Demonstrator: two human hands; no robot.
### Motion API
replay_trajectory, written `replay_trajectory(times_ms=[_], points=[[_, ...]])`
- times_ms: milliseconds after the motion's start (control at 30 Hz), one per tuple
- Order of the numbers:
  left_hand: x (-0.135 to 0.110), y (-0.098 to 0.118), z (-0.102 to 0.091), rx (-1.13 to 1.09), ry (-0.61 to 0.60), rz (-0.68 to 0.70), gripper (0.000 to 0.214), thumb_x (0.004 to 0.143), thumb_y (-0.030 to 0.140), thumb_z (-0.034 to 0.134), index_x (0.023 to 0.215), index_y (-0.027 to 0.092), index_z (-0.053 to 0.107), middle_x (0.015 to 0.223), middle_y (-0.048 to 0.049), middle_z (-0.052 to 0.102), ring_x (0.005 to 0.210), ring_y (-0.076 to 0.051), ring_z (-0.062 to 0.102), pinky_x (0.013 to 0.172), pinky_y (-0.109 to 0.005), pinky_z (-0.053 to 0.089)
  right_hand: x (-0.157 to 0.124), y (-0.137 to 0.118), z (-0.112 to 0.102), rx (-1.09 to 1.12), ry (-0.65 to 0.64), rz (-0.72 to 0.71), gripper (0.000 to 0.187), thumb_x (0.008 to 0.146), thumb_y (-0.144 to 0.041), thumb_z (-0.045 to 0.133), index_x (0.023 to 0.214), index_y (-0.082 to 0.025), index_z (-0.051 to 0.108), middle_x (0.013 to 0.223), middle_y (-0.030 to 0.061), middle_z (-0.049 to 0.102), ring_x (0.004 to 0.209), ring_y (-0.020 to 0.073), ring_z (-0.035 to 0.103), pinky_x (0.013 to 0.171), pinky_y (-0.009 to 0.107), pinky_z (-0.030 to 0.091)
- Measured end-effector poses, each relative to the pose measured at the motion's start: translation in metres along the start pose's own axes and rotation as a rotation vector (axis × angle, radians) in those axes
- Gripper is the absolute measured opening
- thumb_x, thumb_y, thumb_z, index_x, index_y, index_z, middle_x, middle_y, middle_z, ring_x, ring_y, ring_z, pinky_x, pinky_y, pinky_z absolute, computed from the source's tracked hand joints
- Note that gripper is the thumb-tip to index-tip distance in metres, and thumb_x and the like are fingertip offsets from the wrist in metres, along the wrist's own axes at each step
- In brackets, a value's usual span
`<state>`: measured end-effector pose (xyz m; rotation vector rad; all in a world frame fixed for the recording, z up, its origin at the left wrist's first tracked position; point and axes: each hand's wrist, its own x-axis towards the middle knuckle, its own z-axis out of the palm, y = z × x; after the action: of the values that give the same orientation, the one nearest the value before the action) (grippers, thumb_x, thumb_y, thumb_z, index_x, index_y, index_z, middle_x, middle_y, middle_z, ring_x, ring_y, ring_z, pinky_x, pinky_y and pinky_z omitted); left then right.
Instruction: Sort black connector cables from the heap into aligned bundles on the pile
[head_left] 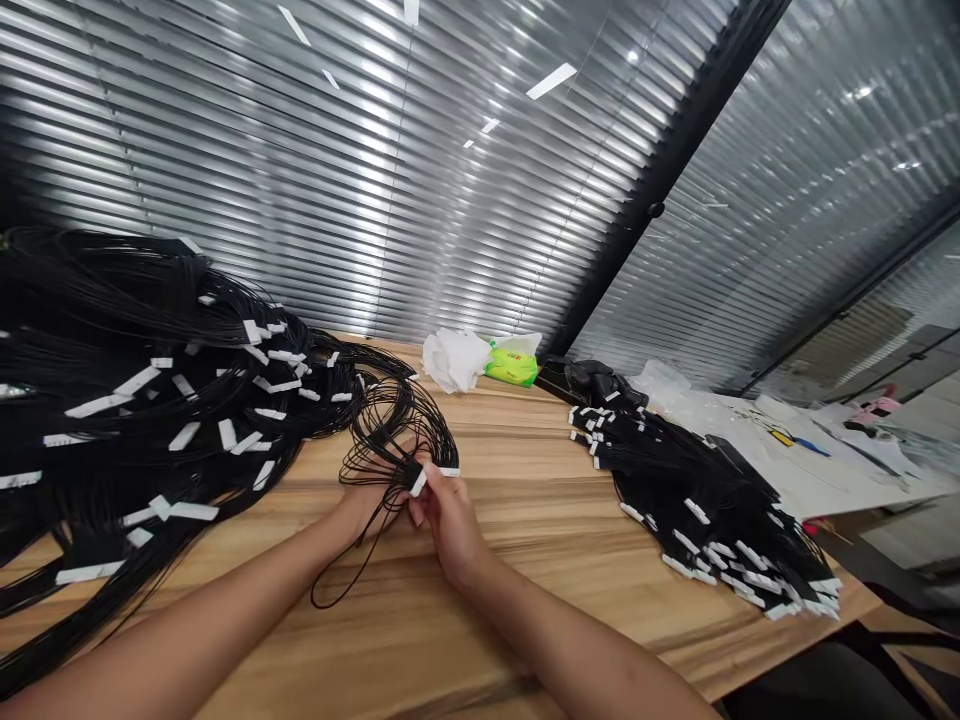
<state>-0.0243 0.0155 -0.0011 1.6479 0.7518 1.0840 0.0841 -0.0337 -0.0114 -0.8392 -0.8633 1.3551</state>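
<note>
Black tagged cords (397, 430) loop up from the right grip (450, 525), pinched shut on their ends, while the left grip (365, 508) curls around the strands — apparently to stop tangling — over the wooden surface (540, 600), between a loose heap (150, 400) and a neater pile (697, 510).

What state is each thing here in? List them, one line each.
Left hand: gripping the looped cords
Right hand: pinching the cords by a white tag
Looped black cords: held up, loops loose
Left heap of tagged cords: sprawling, loose
Right pile of tagged cords: bunched, lying flat
White plastic sheet: crumpled
Window blinds: lowered
</note>
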Motion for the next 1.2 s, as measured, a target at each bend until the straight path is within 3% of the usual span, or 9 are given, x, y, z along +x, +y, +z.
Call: replay_trajectory(times_ms=[67,167,300,500,600,767,933,1100,1200], points=[[0.001,-0.003,-0.001,0.061,-0.026,0.024,0.04,0.057,0.055,0.066,0.081,0.023,0.068,0.068,-0.005,0.068,0.079,-0.028,0.064,0.083,-0.04,0.05,-0.001,0.0,-0.001,-0.018,0.008,-0.004,0.038,0.074,-0.053,0.067,0.067,-0.017,0.059,0.052,-0.0032,0.051,0.044,0.0075,0.037,0.045,0.023,0.023],[0.005,-0.007,0.001,0.024,-0.044,0.008,0.04,0.061,0.055,0.064,0.085,0.023,0.068,0.077,-0.0064,0.071,0.088,-0.029,0.064,0.086,-0.04,0.049,0.0,0.0,-0.002,-0.032,0.024,-0.022,0.042,0.074,-0.056,0.065,0.062,-0.016,0.056,0.049,-0.0036,0.049,0.044,0.0073,0.036,0.045,0.023,0.023],[0.012,-0.012,0.006,-0.082,0.103,-0.062,0.037,0.071,0.05,0.06,0.089,0.02,0.069,0.094,-0.0087,0.072,0.095,-0.027,0.064,0.09,-0.039,0.048,0.006,-0.001,-0.006,-0.026,0.137,-0.08,0.045,0.073,-0.058,0.065,0.06,-0.017,0.055,0.051,-0.0032,0.05,0.043,0.0069,0.035,0.044,0.024,0.022],[0.009,-0.006,0.002,-0.168,0.275,-0.041,0.04,0.074,0.042,0.067,0.107,0.019,0.068,0.124,-0.0089,0.065,0.118,-0.024,0.056,0.106,-0.037,0.037,0.019,-0.018,-0.017,-0.106,0.365,-0.214,0.047,0.077,-0.062,0.058,0.058,-0.019,0.051,0.045,-0.006,0.04,0.045,0.0087,0.032,0.045,0.024,0.024],[0.002,0.001,0.0,-0.146,0.28,-0.031,0.037,0.083,0.049,0.057,0.096,0.018,0.072,0.113,-0.0097,0.07,0.111,-0.024,0.06,0.104,-0.037,0.038,0.02,-0.026,-0.02,-0.187,0.403,-0.284,0.051,0.078,-0.064,0.055,0.054,-0.02,0.046,0.046,-0.0055,0.039,0.046,0.0093,0.032,0.047,0.025,0.028],[0.001,0.001,-0.003,-0.259,0.287,0.003,0.061,0.089,0.064,0.033,0.082,0.017,0.071,0.081,-0.0076,0.071,0.08,-0.02,0.064,0.082,-0.033,0.048,0.014,-0.024,-0.019,-0.264,0.335,-0.321,0.056,0.081,-0.067,0.049,0.05,-0.022,0.038,0.046,-0.0051,0.036,0.046,0.0096,0.031,0.047,0.026,0.026],[0.003,0.003,-0.006,-0.099,0.276,0.084,0.034,0.078,0.051,0.061,0.08,0.017,0.069,0.078,-0.004,0.069,0.079,-0.019,0.062,0.078,-0.028,0.048,0.009,-0.022,-0.018,-0.308,0.274,-0.371,0.053,0.084,-0.062,0.049,0.052,-0.021,0.039,0.047,-0.0047,0.036,0.048,0.01,0.033,0.049,0.026,0.027],[-0.005,0.014,-0.002,0.113,0.425,0.121,0.02,0.074,0.04,0.07,0.082,0.021,0.071,0.085,-0.003,0.072,0.083,-0.02,0.064,0.083,-0.031,0.049,0.011,-0.027,-0.022,-0.37,0.213,-0.404,0.047,0.087,-0.058,0.047,0.058,-0.021,0.044,0.049,-0.004,0.037,0.05,0.0109,0.034,0.051,0.027,0.03],[-0.011,0.018,0.002,0.197,0.377,0.177,0.015,0.072,0.037,0.073,0.082,0.025,0.075,0.085,-0.0027,0.074,0.085,-0.022,0.064,0.087,-0.033,0.049,0.01,-0.027,-0.023,-0.422,0.162,-0.425,0.046,0.088,-0.057,0.045,0.059,-0.021,0.044,0.05,-0.0036,0.039,0.051,0.0113,0.037,0.052,0.027,0.031]])
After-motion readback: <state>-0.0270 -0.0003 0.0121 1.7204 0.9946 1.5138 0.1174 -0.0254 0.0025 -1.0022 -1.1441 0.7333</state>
